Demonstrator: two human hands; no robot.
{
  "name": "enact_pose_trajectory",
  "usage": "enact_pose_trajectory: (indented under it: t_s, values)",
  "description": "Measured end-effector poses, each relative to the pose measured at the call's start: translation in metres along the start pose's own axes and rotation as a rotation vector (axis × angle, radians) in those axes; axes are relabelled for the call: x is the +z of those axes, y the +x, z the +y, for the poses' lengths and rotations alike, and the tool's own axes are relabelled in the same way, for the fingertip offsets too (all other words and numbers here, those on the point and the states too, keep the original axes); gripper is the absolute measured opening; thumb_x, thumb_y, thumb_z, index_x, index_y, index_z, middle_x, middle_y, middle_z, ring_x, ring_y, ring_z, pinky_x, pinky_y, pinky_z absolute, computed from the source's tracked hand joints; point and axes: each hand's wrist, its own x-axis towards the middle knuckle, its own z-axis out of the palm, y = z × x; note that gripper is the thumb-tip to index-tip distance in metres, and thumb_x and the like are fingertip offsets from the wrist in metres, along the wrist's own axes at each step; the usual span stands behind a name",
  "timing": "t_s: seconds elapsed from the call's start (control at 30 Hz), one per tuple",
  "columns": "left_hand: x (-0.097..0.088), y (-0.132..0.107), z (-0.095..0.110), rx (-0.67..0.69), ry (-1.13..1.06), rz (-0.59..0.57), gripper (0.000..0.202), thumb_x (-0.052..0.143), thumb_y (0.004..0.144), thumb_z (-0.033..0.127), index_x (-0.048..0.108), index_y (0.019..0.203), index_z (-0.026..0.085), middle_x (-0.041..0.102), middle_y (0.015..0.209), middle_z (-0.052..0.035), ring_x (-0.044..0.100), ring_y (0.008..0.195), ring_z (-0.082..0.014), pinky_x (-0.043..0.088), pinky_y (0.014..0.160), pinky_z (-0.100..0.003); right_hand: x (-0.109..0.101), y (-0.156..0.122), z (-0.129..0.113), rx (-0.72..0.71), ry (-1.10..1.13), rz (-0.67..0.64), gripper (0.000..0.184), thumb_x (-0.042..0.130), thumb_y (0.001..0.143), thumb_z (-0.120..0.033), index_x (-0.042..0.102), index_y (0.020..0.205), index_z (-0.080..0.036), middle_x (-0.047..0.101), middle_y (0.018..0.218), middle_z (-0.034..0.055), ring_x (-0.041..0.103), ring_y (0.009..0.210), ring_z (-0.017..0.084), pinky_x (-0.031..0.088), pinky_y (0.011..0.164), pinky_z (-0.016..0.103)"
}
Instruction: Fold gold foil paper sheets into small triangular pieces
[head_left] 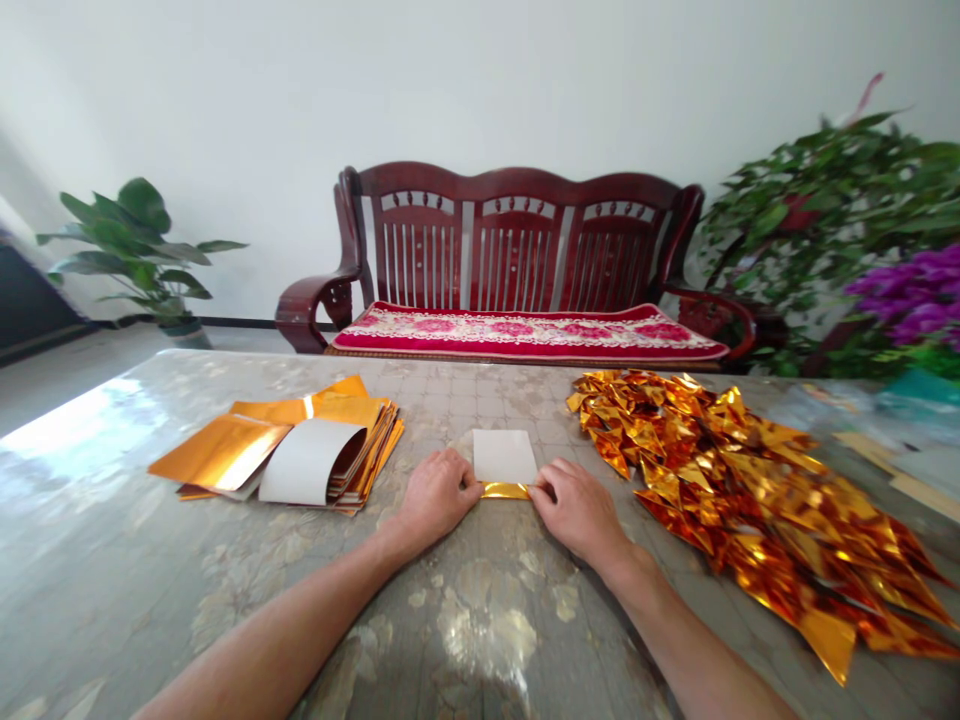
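Note:
A small sheet of paper (pixel 504 455), white on top with a gold foil underside, lies on the table (pixel 480 620) in front of me. Its near edge is folded up into a narrow gold strip (pixel 505 490). My left hand (pixel 435 497) pinches the left end of that strip with curled fingers. My right hand (pixel 574 510) pinches the right end the same way. To the left lies a stack of flat gold foil sheets (pixel 300 450), one curled with its white side up. To the right spreads a heap of folded gold foil pieces (pixel 750 490).
A dark red wooden bench (pixel 517 250) with a red cushion stands behind the table. A potted plant (pixel 139 245) is at the far left, and leafy plants with purple flowers (pixel 862 220) at the right. Clear plastic and paper (pixel 892 420) lie at the table's right edge.

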Motion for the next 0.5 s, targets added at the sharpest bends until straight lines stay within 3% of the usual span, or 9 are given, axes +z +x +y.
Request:
enact_pose_trajectory:
  t_s: [0.5]
  values:
    - [0.0032, -0.0002, -0.0019, 0.026, 0.027, 0.008, 0.012, 0.062, 0.082, 0.026, 0.061, 0.072, 0.02, 0.063, 0.083, -0.0025, 0.058, 0.086, -0.0199, 0.042, 0.078, -0.03, 0.0007, 0.0001, 0.0016, 0.024, 0.003, 0.022, 0.016, 0.061, 0.085, -0.029, 0.057, 0.071, -0.022, 0.061, 0.079, 0.0, 0.055, 0.077, 0.017, 0.032, 0.068, 0.029]
